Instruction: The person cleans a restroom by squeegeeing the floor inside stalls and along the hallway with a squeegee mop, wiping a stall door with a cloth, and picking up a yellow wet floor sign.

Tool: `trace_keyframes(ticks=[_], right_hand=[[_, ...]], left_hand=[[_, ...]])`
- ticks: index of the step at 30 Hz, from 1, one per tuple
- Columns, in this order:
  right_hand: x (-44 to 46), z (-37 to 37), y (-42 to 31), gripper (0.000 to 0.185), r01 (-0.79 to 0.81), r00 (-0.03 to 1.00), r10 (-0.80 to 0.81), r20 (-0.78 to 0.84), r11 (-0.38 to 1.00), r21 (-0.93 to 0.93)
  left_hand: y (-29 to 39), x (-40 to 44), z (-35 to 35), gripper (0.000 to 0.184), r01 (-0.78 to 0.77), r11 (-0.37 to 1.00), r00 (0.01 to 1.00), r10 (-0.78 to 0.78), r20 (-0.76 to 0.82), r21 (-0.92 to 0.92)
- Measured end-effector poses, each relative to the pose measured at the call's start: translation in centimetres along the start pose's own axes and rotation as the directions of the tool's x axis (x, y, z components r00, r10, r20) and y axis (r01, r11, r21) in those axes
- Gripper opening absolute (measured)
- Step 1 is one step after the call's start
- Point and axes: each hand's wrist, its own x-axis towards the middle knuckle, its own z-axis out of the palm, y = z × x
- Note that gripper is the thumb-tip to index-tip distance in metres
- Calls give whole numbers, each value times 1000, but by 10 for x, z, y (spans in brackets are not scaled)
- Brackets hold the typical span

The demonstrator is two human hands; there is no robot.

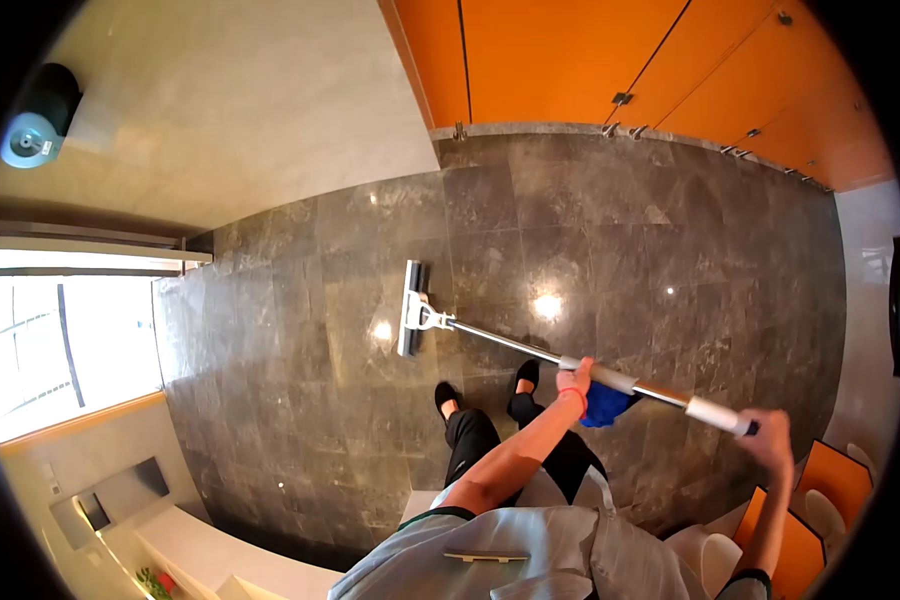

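Note:
A sponge mop (505, 342) with a white, flat head (410, 308) slants across the middle of the view. Its head rests on the dark tiled floor, ahead of my black shoes. My left hand (574, 379), a red band at the wrist, is closed around the grey grip partway up the metal pole. Right beside that hand hangs a blue cloth (606, 404); what holds it up is hidden. My right hand (768, 437) is closed on the black-tipped upper end of the handle, past a white sleeve.
Orange cubicle doors (570, 60) line the far side, next to a beige wall (250, 100) bearing a round dispenser (32, 140). A bright window (65, 350) is at left. A white counter (200, 550) stands lower left; orange partitions (785, 540) and white urinals are lower right.

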Motion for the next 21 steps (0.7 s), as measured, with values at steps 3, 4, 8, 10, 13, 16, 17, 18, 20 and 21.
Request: trace_keyframes(ticks=[3, 4, 8, 10, 13, 16, 17, 18, 20, 21], right_hand=[[0, 68, -10, 25, -128, 985, 124, 122, 991, 29], [6, 88, -29, 27, -131, 983, 122, 140, 990, 55], [52, 147, -109, 32, -39, 912, 25, 409, 999, 24], [82, 166, -156, 29, 128, 918, -138, 373, 990, 50], [141, 167, -237, 24, 194, 862, -224, 454, 975, 112], [189, 169, -299, 23, 335, 851, -360, 382, 933, 134], [200, 174, -319, 23, 365, 844, -375, 383, 926, 100], [210, 177, -327, 23, 400, 836, -393, 383, 914, 65], [212, 154, -320, 24, 390, 851, -387, 355, 918, 65], [211, 146, -317, 25, 400, 855, -396, 335, 915, 60]], left_hand=[[-10, 65, -41, 35, -104, 981, 992, 114, -47, 164], [-19, 97, -61, 35, -124, 983, 990, 132, -53, 132], [33, 156, -156, 45, -229, 945, 936, 280, -215, 234], [37, 235, -213, 56, -201, 722, 922, 367, -121, 662], [140, 211, -252, 62, -81, 934, 943, 185, -278, 348], [173, 262, -297, 61, -63, 985, 946, 110, -306, 160], [191, 257, -297, 62, -63, 992, 939, 95, -331, 106], [222, 221, -285, 61, 7, 999, 949, 10, -316, 52], [235, 211, -268, 60, -47, 989, 926, 95, -366, 138], [221, 231, -268, 59, -40, 977, 941, 108, -321, 210]])
